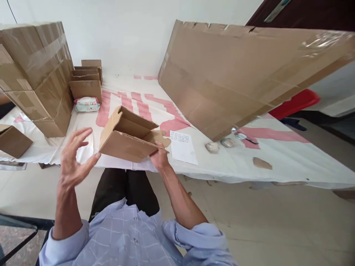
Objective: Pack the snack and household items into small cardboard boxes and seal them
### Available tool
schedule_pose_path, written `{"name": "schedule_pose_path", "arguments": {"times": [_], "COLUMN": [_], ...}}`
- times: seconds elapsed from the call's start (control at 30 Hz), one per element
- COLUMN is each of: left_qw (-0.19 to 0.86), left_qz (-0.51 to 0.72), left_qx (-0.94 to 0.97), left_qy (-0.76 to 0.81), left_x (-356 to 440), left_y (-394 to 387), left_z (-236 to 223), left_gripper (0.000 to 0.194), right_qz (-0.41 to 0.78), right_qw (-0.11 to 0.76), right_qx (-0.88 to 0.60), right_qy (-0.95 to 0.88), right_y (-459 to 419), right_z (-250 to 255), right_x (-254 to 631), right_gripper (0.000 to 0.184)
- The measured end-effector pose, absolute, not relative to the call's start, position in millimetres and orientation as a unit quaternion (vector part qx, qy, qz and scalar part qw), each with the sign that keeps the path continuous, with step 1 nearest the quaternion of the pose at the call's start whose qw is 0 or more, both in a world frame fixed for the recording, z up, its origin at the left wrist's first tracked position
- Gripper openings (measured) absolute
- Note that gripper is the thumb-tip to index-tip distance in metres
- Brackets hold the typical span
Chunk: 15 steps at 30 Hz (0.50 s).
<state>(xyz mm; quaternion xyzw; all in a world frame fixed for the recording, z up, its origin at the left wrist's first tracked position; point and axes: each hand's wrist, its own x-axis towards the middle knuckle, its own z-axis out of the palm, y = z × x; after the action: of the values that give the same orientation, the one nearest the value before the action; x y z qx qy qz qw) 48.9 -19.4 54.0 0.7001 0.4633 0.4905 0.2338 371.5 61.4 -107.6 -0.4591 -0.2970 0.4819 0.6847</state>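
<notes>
A small, partly folded cardboard box (126,135) hangs tilted over the front edge of the table (210,166), its flaps open upward. My right hand (159,157) grips its lower right corner, fingers closed on the cardboard. My left hand (74,157) is raised just left of the box with fingers spread, holding nothing and not touching it.
A big taped carton (39,74) stands at the left, a small box (12,140) below it. Folded boxes (86,79) and a wipes pack (87,104) lie behind. A large flat cardboard sheet (244,74) leans at the right. A paper slip (183,147) and tape rolls (227,142) lie nearby.
</notes>
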Motion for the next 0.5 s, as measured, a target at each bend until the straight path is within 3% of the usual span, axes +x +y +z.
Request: {"name": "schedule_pose_path", "arguments": {"times": [0.1,0.17,0.27,0.5], "left_qw": [0.278,0.355,0.419,0.376], "left_qz": [0.412,0.379,0.374,0.405], "left_qx": [0.701,0.695,0.694,0.707], "left_qy": [0.511,0.497,0.450,0.441], "left_x": [38.7,35.0,39.7,56.5], "left_y": [28.4,42.0,40.3,18.7], "left_z": [16.2,-2.8,-14.6,-12.3], "left_gripper": [0.115,0.130,0.134,0.124], "right_qz": [0.504,0.519,0.533,0.521], "right_qw": [0.683,0.674,0.658,0.635], "right_qx": [-0.423,-0.413,-0.422,-0.431], "right_qy": [-0.317,-0.324,-0.326,-0.374], "right_y": [59.7,57.5,55.1,49.9], "right_z": [-104.3,-102.4,-101.3,-94.2], "right_x": [373.1,372.5,371.5,374.6], "right_gripper": [0.055,0.057,0.060,0.069]}}
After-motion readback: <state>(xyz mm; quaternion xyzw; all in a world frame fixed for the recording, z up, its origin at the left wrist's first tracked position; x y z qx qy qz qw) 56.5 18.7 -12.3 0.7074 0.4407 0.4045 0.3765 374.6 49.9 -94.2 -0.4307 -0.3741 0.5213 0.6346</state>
